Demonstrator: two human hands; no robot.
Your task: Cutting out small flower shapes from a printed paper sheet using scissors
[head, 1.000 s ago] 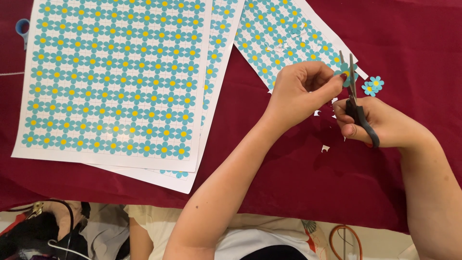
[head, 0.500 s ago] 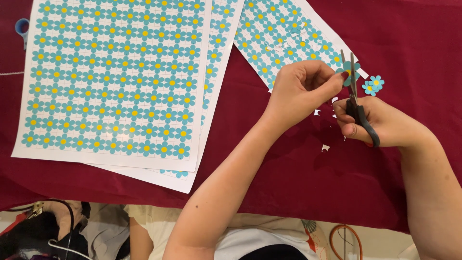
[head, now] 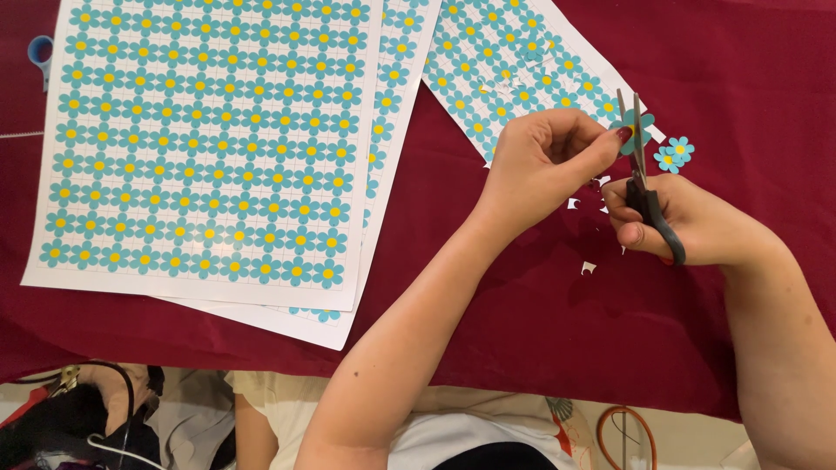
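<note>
My left hand (head: 538, 161) pinches a small blue paper flower (head: 626, 132) with a yellow centre between thumb and fingertips. My right hand (head: 688, 222) grips a pair of black-handled scissors (head: 643, 178), blades pointing up and meeting the flower's edge. Two cut-out blue flowers (head: 674, 155) lie on the dark red cloth (head: 522, 296) just right of the blades. Small white paper scraps (head: 589, 267) are scattered under my hands.
A large printed sheet of blue flowers (head: 205, 148) lies at the left over another sheet (head: 396, 113). A partly cut sheet (head: 514, 65) lies at the top centre. A blue scissor handle (head: 39, 50) shows at the far left. Bags and cables sit below the table edge.
Both hands stay in nearly the same place; the flower has turned slightly between my left fingers against the scissor blades.
</note>
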